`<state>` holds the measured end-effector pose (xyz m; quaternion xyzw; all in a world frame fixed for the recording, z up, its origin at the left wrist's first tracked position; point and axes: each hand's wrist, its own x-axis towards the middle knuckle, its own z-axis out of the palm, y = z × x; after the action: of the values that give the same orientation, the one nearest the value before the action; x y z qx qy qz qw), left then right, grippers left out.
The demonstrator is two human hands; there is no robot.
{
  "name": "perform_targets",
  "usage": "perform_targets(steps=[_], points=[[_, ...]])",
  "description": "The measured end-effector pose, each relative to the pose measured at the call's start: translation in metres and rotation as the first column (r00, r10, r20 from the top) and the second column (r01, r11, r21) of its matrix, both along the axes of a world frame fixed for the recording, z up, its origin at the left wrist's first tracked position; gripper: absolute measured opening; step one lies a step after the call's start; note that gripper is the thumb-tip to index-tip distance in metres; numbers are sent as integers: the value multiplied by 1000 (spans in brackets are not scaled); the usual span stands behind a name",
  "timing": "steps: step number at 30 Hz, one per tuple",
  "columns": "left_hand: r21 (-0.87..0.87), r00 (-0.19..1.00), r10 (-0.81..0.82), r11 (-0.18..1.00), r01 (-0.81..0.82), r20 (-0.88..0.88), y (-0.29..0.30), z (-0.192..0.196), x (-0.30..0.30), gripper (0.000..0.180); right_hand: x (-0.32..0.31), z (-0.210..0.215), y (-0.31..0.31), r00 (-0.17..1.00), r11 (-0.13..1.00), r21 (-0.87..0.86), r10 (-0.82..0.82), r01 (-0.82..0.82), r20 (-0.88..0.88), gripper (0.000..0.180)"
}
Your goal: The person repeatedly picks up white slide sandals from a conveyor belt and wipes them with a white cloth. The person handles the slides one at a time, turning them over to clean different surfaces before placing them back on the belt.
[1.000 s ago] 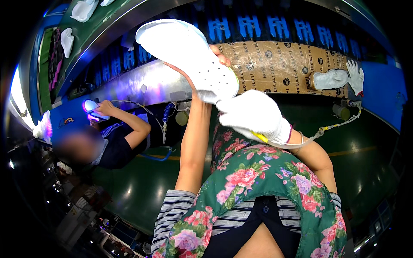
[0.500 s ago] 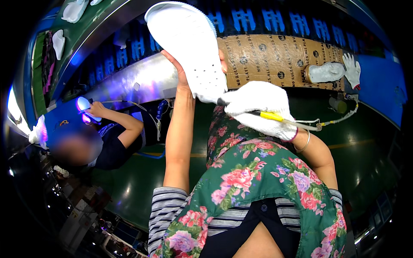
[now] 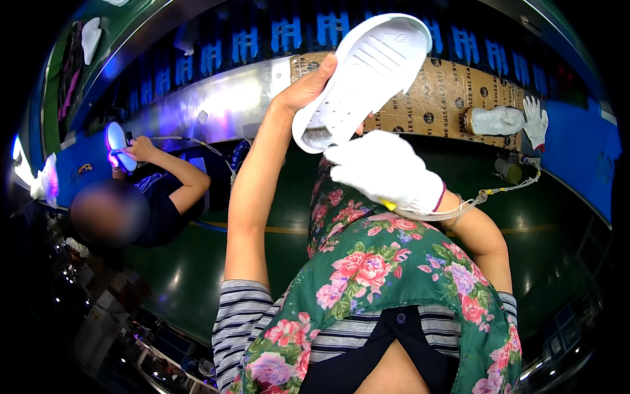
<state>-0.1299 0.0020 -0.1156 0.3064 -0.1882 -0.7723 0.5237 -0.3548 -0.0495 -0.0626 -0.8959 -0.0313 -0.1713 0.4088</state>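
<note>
A white shoe sole (image 3: 364,75) is raised in front of me, its underside toward the camera, held by my bare left hand (image 3: 307,85) at its heel end. My right hand (image 3: 384,172) wears a white glove and is closed around a thin yellow-tipped tool with a cable trailing right. The gloved hand sits just below the sole's lower edge, touching or nearly touching it. A floral green apron covers my front.
A brown cardboard sheet (image 3: 453,88) lies on the blue conveyor, with a white shoe (image 3: 497,121) and a white glove (image 3: 536,120) on it. A co-worker (image 3: 154,197) at the left holds a shoe (image 3: 117,143) under violet light. Green floor lies below.
My left hand has swung the sole to the right and higher. The gloved right hand stayed just under it.
</note>
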Motion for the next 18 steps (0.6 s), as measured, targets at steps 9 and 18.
perform_targets(steps=[9,18], points=[[189,792,-152,981,48,591,-3,2,-2,99,3,0,-15,998,1000,17,-15,14,60,27],[412,829,-335,900,141,448,-9,24,9,89,-1,8,-14,961,971,-11,234,-238,-146,30]])
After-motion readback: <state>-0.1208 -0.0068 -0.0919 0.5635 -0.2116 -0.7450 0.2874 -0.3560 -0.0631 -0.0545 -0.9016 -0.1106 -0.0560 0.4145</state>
